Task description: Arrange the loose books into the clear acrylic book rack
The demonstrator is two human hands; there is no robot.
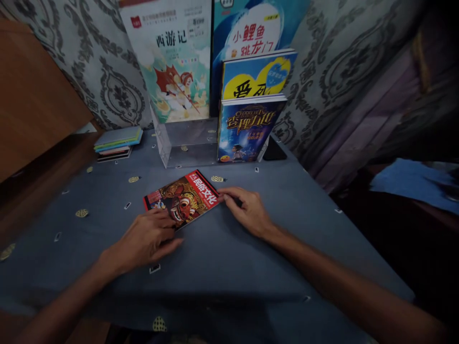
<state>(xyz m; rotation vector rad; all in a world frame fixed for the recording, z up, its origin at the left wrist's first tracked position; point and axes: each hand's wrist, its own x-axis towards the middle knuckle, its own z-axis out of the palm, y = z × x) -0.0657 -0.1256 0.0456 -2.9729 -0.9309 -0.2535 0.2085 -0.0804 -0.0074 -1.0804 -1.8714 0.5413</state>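
Observation:
A thin book with a red border and a fierce mask on its cover lies at a slant on the blue tablecloth. Across its lower left edge rest the fingers of my left hand, which is open with the thumb held apart. My right hand pinches the book's right corner between thumb and forefinger. Just behind stands a clear acrylic book stand. Its right side holds a dark blue book in front, with a yellow and blue book behind it.
A tall pale green book and a teal book stand at the back of the rack. To the left lies a small stack of books. A dark flat object is beside the stand. Patterned curtain hangs behind the table.

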